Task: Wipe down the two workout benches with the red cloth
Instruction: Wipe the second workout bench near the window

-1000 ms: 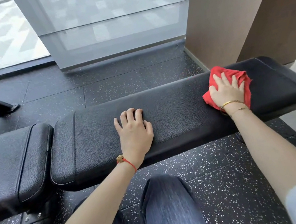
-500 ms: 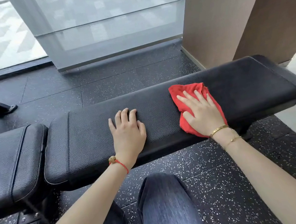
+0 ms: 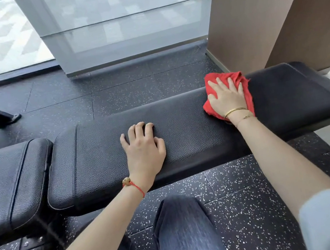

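right hand (image 3: 228,98) flat, pressing red cloth (image 3: 246,90) on bench (image 3: 193,133) | left hand (image 3: 144,147) resting (fingers bent, holding nothing)

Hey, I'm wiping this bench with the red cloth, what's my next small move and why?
Probably slide the right hand and red cloth further right along the bench. The cloth lies flat under straight fingers, with bare pad between it and the bench's right end. The left hand rests mid-pad, bracing.
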`<action>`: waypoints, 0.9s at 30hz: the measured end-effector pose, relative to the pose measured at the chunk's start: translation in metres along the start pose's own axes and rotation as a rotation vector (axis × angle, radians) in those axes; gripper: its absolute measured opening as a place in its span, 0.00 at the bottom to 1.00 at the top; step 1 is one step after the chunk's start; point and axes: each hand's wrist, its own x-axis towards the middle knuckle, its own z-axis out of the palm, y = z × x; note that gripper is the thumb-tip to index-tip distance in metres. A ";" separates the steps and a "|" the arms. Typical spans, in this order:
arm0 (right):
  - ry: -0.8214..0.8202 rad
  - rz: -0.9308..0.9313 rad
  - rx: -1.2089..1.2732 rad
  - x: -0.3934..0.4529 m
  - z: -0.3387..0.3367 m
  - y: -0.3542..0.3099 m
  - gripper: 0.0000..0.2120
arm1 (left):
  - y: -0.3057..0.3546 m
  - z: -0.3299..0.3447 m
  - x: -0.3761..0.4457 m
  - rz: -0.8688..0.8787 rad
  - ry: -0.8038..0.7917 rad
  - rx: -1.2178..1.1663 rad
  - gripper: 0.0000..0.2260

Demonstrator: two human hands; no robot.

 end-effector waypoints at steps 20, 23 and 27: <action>0.119 0.250 0.008 -0.015 -0.013 0.103 0.26 | -0.004 0.009 0.000 0.023 0.023 0.038 0.19; 0.095 0.295 0.012 0.011 -0.017 0.103 0.27 | -0.004 0.011 0.001 0.020 0.032 0.046 0.19; 0.049 0.240 -0.005 0.035 -0.014 0.083 0.26 | -0.003 0.013 0.003 0.020 0.037 0.054 0.19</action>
